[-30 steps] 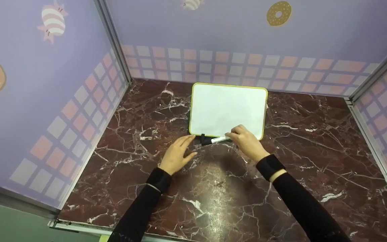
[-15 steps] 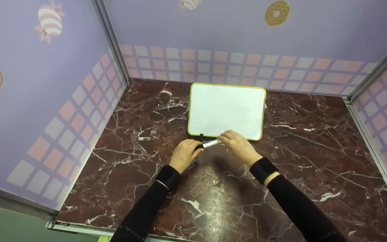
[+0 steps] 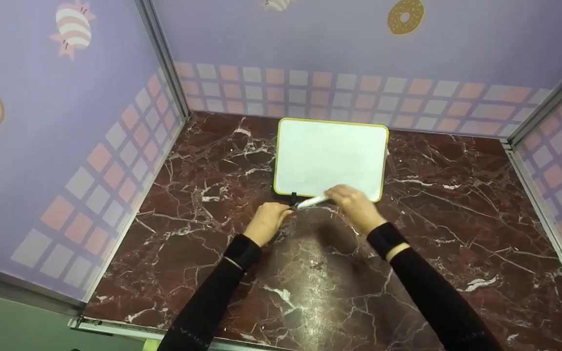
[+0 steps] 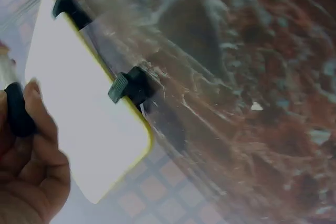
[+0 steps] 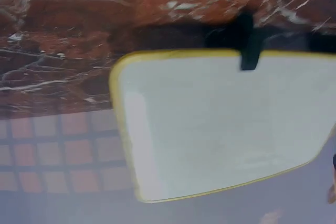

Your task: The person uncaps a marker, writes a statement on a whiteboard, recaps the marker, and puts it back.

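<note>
A marker with a white barrel (image 3: 312, 201) and a black cap (image 4: 20, 113) is held between both hands, low in front of a whiteboard (image 3: 332, 156). My left hand (image 3: 268, 222) pinches the cap between thumb and fingers, as the left wrist view shows close up. On the other end, my right hand (image 3: 356, 207) grips the barrel; it is blurred in the head view, and its fingers hide that end. The barrel slants up towards the right hand. Yellow edging runs round the whiteboard, which leans back on black clip feet (image 4: 137, 85).
Dark red marbled tabletop (image 3: 188, 273) surrounds the board. Purple patterned panels (image 3: 281, 48) wall in the back and both sides, with a metal rail (image 3: 125, 332) along the front left edge. Another black clip (image 4: 72, 10) grips the board's lower edge.
My left hand has come in from the left, its fingers closing on the marker's cap. The right hand shifted left, then slightly back right, keeping its grip; the barrel now tilts more. The whiteboard stays put.
</note>
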`<state>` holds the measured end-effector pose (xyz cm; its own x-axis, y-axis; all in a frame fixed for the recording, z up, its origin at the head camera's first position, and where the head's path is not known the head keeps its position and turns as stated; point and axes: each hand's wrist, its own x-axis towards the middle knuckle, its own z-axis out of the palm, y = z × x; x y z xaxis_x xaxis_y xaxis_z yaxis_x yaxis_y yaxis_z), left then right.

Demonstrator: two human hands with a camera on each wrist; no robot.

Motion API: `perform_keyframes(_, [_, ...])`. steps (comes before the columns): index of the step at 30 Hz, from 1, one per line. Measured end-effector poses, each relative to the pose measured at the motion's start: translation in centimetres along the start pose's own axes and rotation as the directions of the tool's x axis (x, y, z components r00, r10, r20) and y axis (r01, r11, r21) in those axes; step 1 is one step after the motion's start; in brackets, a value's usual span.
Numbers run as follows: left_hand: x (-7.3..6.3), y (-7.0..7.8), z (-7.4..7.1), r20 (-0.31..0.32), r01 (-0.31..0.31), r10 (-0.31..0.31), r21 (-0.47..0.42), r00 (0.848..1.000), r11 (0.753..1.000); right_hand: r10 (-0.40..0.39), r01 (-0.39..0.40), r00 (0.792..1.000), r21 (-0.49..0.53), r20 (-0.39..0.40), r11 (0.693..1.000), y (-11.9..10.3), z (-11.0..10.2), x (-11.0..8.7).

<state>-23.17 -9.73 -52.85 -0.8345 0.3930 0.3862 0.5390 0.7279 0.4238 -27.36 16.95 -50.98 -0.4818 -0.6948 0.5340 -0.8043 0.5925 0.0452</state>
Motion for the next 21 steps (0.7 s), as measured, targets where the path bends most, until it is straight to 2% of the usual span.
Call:
perform_keyframes(4, [-0.6, -1.4, -1.0, -0.024, 0.098, -0.098, -0.026, 0.995, 0.995, 0.097, -0.097, 0.994, -0.002, -0.049, 0.995, 1.8, -1.2, -0.7])
perform_keyframes(7, [-1.0, -2.3, -1.4, -0.090, 0.144, -0.145, -0.016, 0.985, 0.989, 0.094, -0.095, 0.993, -0.021, -0.067, 0.995, 2.5, -1.6, -1.0])
perform_keyframes(10, [-1.0, -3.0, -1.7, -0.173, 0.181, -0.178, -0.002, 0.969, 0.984, 0.090, -0.094, 0.991, -0.038, -0.098, 0.995, 2.7, -1.6, -1.2])
perform_keyframes(13, [-0.7, -3.7, -1.9, -0.249, 0.237, -0.231, -0.007, 0.941, 0.972, 0.110, -0.119, 0.984, -0.059, -0.138, 0.991, 2.6, -1.3, -1.3])
perform_keyframes(16, [-0.3, -4.6, -2.1, -0.298, 0.321, -0.311, -0.018, 0.902, 0.947, 0.162, -0.172, 0.976, -0.061, -0.148, 0.983, 2.6, -1.2, -1.6])
perform_keyframes(18, [-0.1, -5.3, -2.2, -0.312, 0.381, -0.357, 0.019, 0.881, 0.924, 0.211, -0.219, 0.968, -0.048, -0.139, 0.974, 2.6, -1.2, -1.8])
perform_keyframes(21, [0.3, -6.5, -2.5, -0.301, 0.479, -0.429, 0.115, 0.852, 0.870, 0.277, -0.282, 0.953, -0.027, -0.122, 0.959, 2.7, -1.3, -2.1])
